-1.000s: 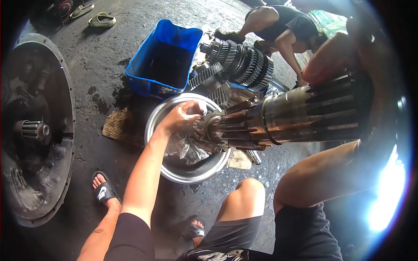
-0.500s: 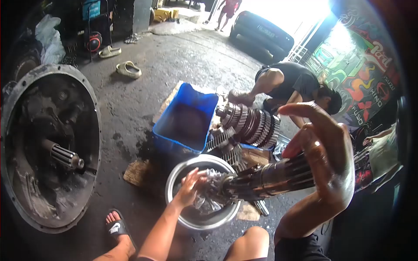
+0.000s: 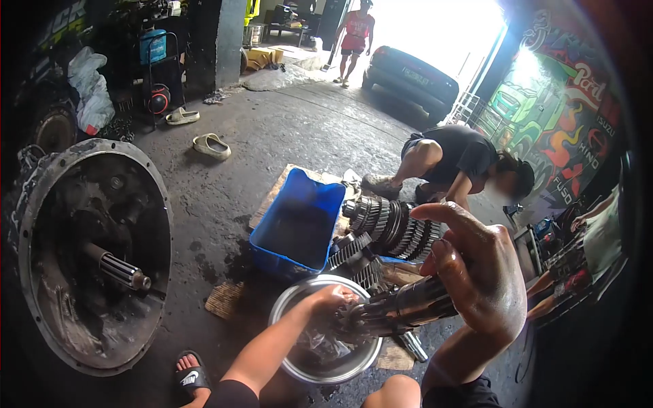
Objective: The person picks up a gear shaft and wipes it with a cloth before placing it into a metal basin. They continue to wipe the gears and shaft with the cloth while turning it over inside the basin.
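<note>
A splined metal shaft (image 3: 408,306) is held at its near end by my right hand (image 3: 476,265), whose thumb and fingers curl around it. Its far end, with a small gear, hangs over a round metal basin (image 3: 279,319). My left hand (image 3: 335,297) touches the shaft's gear end above the basin, its fingers bent in and partly hidden. Clear plastic (image 3: 323,345) lies inside the basin. Just beyond stand a blue bin (image 3: 262,238) with dark contents and a large gear stack (image 3: 394,228).
A large bell housing (image 3: 30,272) with a splined shaft stands at the left. A crouching person (image 3: 462,153) is beyond the gears. Another person (image 3: 598,231) is at the right, and one in red (image 3: 356,34) near a parked car (image 3: 411,78). Slippers (image 3: 212,146) lie on the floor.
My left hand has moved right and closed in on the shaft's gear end. My right hand and the shaft have shifted slightly left in view. The view has tilted up, showing the far person in full.
</note>
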The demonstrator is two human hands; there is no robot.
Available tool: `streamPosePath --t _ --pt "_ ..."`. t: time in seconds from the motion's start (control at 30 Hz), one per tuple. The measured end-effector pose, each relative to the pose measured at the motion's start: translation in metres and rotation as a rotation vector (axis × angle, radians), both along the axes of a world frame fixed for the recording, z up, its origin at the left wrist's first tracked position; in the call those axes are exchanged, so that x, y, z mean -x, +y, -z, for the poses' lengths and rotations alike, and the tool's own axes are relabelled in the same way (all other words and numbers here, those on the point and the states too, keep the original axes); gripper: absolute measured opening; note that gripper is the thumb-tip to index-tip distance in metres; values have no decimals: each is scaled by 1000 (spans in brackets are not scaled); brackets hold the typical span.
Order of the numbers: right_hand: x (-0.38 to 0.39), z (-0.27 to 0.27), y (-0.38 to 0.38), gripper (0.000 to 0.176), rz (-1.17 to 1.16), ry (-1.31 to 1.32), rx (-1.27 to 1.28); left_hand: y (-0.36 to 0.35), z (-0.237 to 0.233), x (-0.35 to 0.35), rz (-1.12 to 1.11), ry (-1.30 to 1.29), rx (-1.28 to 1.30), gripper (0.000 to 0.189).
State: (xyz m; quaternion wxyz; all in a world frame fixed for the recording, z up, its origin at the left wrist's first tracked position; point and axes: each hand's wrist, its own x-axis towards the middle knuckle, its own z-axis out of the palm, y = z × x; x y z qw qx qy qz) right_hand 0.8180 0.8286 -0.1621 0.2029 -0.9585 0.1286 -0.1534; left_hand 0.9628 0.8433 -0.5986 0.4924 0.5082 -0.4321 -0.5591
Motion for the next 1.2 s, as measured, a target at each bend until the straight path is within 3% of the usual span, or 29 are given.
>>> streamPosePath --t 0.07,0.13,0.17,0.27,0.33,0.4,0.43,0.47,0.5,0.53,0.6,0.63,0.67,0.7,0.8,1.0,1.1,1.17,1.2 --pt "-1 1 1 48 3 14 32 0 0 0 -77 31 -34 41" --pt "0 1 3 49 23 16 -4 4 -2 4 -144 241 144 53" --pt "-1 0 4 51 40 24 -30 10 -22 5 -81 300 196 63" --pt "1 1 -1 55 2 -19 -1 -19 36 -10 293 309 481 47" --pt "1 9 -3 62 -85 -105 -4 2 -2 -8 166 156 19 43" --pt "0 16 -5 54 -157 -204 -35 -7 85 -7 137 619 13 40" --pt "2 24 -4 54 -126 -146 -21 9 68 6 -21 97 81 42" --pt "0 38 -3 47 -91 -310 -25 33 26 11 -204 -448 144 45" --pt "-1 47 -3 40 -62 -485 -39 53 -8 26 -342 -466 123 46" --pt "1 50 -2 40 -58 -462 -48 71 -22 42 -481 -485 88 48" --pt "3 57 3 40 -89 -548 453 81 -7 67 -738 -468 197 47" --pt "-6 55 -24 42 -403 -584 693 87 3 83 -892 -448 265 44" --pt "-6 55 -28 42 -440 -557 726 93 1 100 -1049 -425 329 41" --pt "-4 55 -22 41 -398 -513 698 102 -3 114 -1067 -506 217 36" --pt "-2 54 -13 41 -301 -420 583 110 -11 156 -1127 -653 18 43" --pt "9 39 -3 40 -197 -288 388 96 -24 195 -1283 -706 -153 76" --pt "10 29 -5 40 -146 -219 287 91 -12 214 -1389 -595 -90 75" --pt "10 23 -6 39 -120 -179 249 88 0 217 -1455 -660 -95 71" --pt "11 22 -6 39 -113 -167 231 84 3 217 -1531 -507 -81 60"
